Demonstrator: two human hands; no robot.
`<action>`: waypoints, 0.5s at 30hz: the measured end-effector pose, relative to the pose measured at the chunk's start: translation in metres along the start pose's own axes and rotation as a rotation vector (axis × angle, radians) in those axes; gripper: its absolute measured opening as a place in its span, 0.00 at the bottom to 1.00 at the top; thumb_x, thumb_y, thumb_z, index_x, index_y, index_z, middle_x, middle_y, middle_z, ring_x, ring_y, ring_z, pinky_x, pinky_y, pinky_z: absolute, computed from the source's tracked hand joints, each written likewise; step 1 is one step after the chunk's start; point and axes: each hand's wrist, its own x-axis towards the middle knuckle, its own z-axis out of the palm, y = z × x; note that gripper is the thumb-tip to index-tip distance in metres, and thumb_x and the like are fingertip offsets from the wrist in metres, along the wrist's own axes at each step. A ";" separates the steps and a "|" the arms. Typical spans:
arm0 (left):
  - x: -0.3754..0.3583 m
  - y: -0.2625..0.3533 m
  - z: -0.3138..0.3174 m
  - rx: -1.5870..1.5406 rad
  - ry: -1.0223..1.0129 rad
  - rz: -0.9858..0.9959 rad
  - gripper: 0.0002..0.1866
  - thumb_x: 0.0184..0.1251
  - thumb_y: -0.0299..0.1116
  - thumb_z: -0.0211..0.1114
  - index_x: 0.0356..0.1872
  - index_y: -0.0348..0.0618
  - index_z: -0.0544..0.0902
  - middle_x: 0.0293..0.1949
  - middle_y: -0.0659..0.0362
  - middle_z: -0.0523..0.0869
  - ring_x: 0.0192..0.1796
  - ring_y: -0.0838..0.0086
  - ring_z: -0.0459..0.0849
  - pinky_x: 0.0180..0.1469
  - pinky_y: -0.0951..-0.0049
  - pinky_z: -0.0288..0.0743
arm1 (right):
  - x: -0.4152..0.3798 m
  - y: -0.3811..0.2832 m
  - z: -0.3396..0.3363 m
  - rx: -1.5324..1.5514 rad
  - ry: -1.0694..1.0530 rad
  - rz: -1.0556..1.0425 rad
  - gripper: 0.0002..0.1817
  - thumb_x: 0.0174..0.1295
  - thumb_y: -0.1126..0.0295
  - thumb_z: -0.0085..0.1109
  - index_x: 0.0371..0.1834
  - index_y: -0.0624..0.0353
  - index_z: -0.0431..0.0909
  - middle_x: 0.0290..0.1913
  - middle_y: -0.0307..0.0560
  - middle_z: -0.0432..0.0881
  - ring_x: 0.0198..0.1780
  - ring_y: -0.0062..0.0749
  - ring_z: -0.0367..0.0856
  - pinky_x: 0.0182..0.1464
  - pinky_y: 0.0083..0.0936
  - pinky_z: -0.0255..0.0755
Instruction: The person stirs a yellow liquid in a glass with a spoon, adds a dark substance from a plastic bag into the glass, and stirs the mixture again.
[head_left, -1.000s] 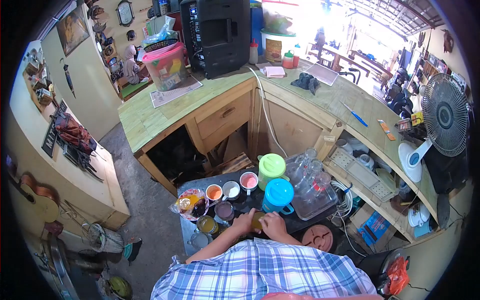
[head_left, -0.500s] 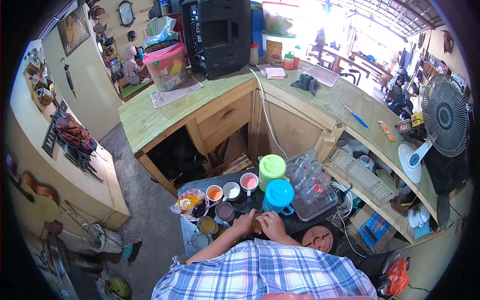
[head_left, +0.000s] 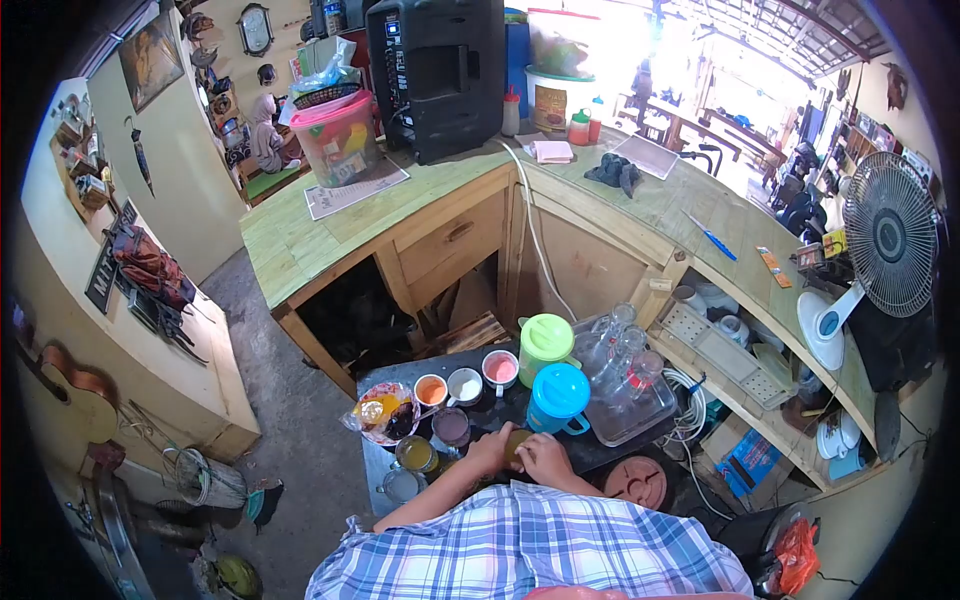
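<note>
Low over the dark table (head_left: 400, 374), my left hand (head_left: 490, 449) and my right hand (head_left: 547, 459) close round opposite sides of a cup with olive-yellow contents (head_left: 514, 448). Fingers cover much of its sides. To the left stand a glass mug of similar olive-yellow liquid (head_left: 415, 454), a clear glass mug (head_left: 403, 486) and a purplish cup (head_left: 451, 428). Beyond are cups with orange (head_left: 430, 390), white (head_left: 464, 385) and pink (head_left: 500, 368) contents. A blue lidded pitcher (head_left: 559, 394) stands just past my right hand, with a green lidded pitcher (head_left: 546, 342) behind.
Several upright glasses stand in a clear tray (head_left: 632, 428) at right. A plate with bagged items (head_left: 388, 413) lies at the table's left end. Ahead is a wooden counter (head_left: 400, 225) with a black speaker (head_left: 440, 80); a fan (head_left: 888, 222) stands at right. A brown round lid (head_left: 636, 484) is nearby.
The olive-yellow cup shows more clearly between my hands, as my right-hand fingers have shifted off its top. The whole view has moved slightly; the cups and pitchers on the table stay in place.
</note>
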 end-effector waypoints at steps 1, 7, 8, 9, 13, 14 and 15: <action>0.001 -0.001 0.001 0.001 -0.004 -0.003 0.46 0.41 0.54 0.77 0.61 0.58 0.60 0.52 0.47 0.80 0.55 0.49 0.79 0.50 0.45 0.73 | 0.003 -0.005 -0.001 0.064 0.061 -0.034 0.07 0.57 0.71 0.58 0.27 0.63 0.82 0.33 0.51 0.81 0.38 0.47 0.78 0.42 0.38 0.72; -0.005 0.005 -0.004 0.012 -0.025 -0.016 0.44 0.43 0.54 0.76 0.60 0.58 0.60 0.53 0.50 0.80 0.56 0.49 0.78 0.50 0.44 0.73 | -0.003 -0.002 -0.001 0.051 0.084 -0.020 0.07 0.58 0.71 0.57 0.29 0.62 0.82 0.33 0.52 0.80 0.38 0.48 0.78 0.43 0.39 0.72; -0.005 0.005 -0.004 0.007 -0.022 -0.020 0.44 0.43 0.54 0.76 0.60 0.58 0.60 0.53 0.51 0.80 0.56 0.49 0.78 0.51 0.44 0.72 | -0.005 0.005 0.004 0.038 -0.005 -0.028 0.06 0.58 0.72 0.57 0.30 0.62 0.82 0.34 0.53 0.80 0.38 0.48 0.79 0.43 0.39 0.72; -0.002 0.003 -0.004 0.006 -0.017 -0.019 0.44 0.43 0.54 0.76 0.60 0.58 0.60 0.53 0.51 0.80 0.56 0.49 0.78 0.51 0.44 0.72 | -0.002 0.004 0.004 0.036 -0.004 -0.032 0.06 0.58 0.72 0.57 0.30 0.62 0.82 0.34 0.53 0.80 0.38 0.48 0.79 0.43 0.39 0.72; -0.003 0.004 -0.004 -0.017 -0.044 -0.048 0.45 0.41 0.54 0.77 0.60 0.59 0.60 0.54 0.51 0.79 0.56 0.49 0.78 0.51 0.43 0.71 | 0.005 -0.014 -0.005 0.212 0.143 -0.044 0.06 0.58 0.74 0.56 0.34 0.61 0.82 0.36 0.54 0.80 0.37 0.49 0.79 0.42 0.38 0.73; -0.005 0.006 -0.007 -0.015 -0.053 -0.044 0.45 0.40 0.55 0.77 0.60 0.59 0.60 0.54 0.52 0.79 0.56 0.49 0.78 0.51 0.43 0.71 | 0.006 -0.019 -0.009 0.267 0.192 0.027 0.07 0.58 0.74 0.56 0.36 0.61 0.82 0.36 0.54 0.79 0.37 0.49 0.79 0.41 0.37 0.74; -0.006 0.007 -0.008 -0.013 -0.053 -0.045 0.45 0.40 0.55 0.77 0.60 0.59 0.60 0.54 0.52 0.79 0.56 0.49 0.78 0.51 0.43 0.71 | 0.003 -0.014 -0.005 0.268 0.193 0.027 0.07 0.58 0.74 0.56 0.36 0.61 0.82 0.36 0.54 0.79 0.37 0.49 0.79 0.41 0.37 0.74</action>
